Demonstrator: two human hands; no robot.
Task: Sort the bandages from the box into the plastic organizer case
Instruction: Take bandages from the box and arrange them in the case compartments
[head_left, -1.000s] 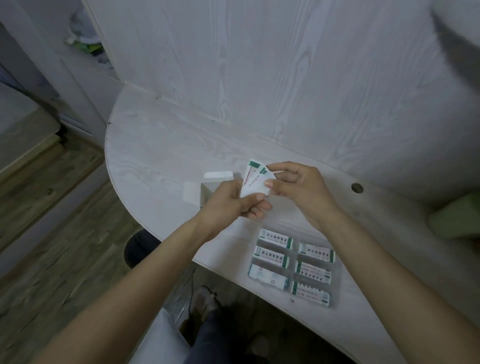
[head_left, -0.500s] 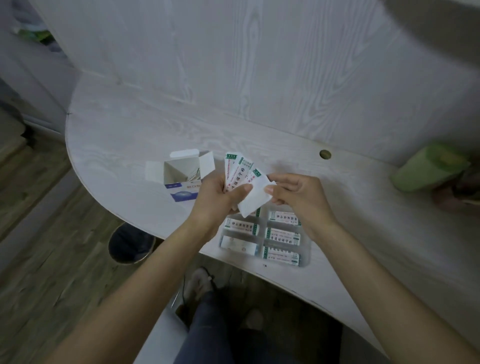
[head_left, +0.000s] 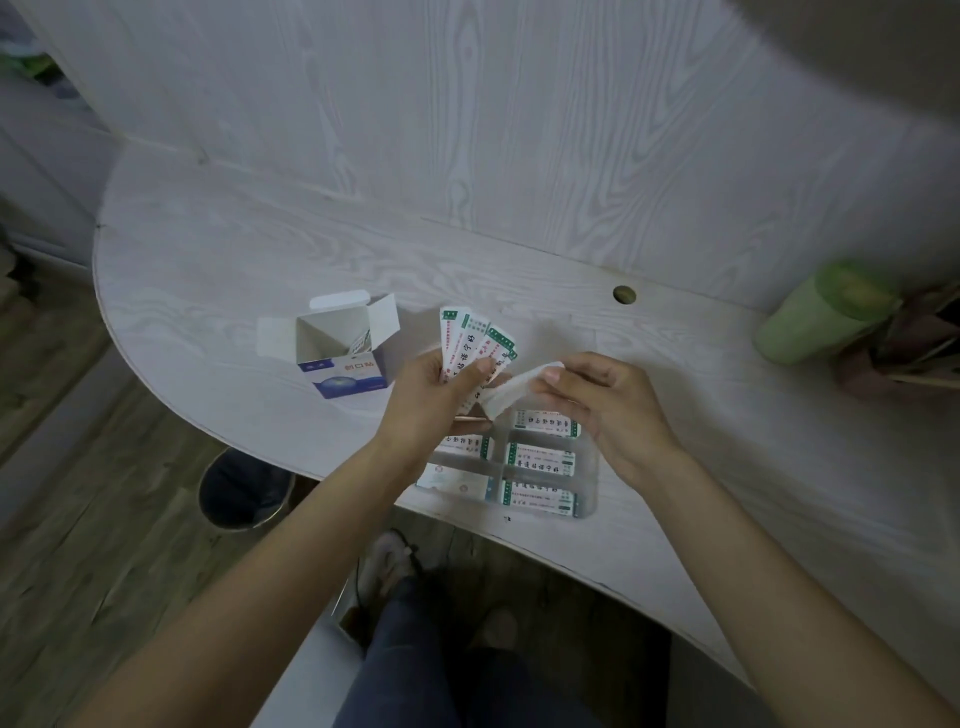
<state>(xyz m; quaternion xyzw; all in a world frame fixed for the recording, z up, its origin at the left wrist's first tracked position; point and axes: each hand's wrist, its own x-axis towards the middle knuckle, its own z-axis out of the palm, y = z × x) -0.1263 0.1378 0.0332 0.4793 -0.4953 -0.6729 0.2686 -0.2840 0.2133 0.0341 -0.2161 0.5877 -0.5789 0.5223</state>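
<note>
My left hand (head_left: 434, 400) grips a fan of several wrapped bandages (head_left: 470, 340) with green and white print, held above the table. My right hand (head_left: 605, 402) pinches one bandage (head_left: 511, 392), its blank white side up, drawn out sideways from the fan. Just below both hands lies the clear plastic organizer case (head_left: 587, 480) near the table's front edge, with bandages lying flat in its compartments. The white and blue bandage box (head_left: 345, 345) stands open to the left of my left hand, a few bandages showing inside.
A curved white wood-grain table (head_left: 218, 270) runs against a white panel wall. A green roll (head_left: 821, 317) and some brown items sit at the far right. A round cable hole (head_left: 624, 294) lies behind the hands. Below the table are my legs and a dark bin (head_left: 244, 488).
The view has swung so the box and case sit more central. My right hand has pulled one bandage farther right out of the fan that my left hand holds.
</note>
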